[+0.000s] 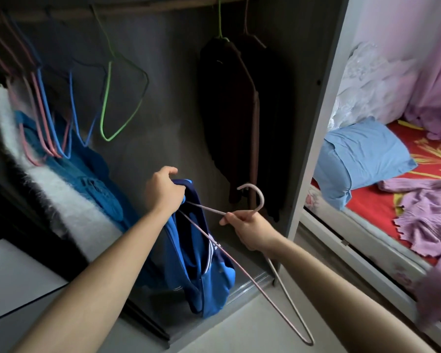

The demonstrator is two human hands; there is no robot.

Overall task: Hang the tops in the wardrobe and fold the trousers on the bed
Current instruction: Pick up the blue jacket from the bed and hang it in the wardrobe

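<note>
My left hand [163,191] grips the blue top [206,278], which hangs below it. My right hand [252,231], just beside, pinches the pink hanger [261,197], not yet hung. Above, dark tops [229,110] hang; purple clothes [423,220] lie on the bed [367,202] rightward.

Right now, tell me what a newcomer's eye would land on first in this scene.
In the middle, the left grip holds a blue jacket by its collar while the right grip pinches a pink hanger at its neck. Behind them dark garments hang in the wardrobe. At right a lilac top lies on the red bed.
</note>
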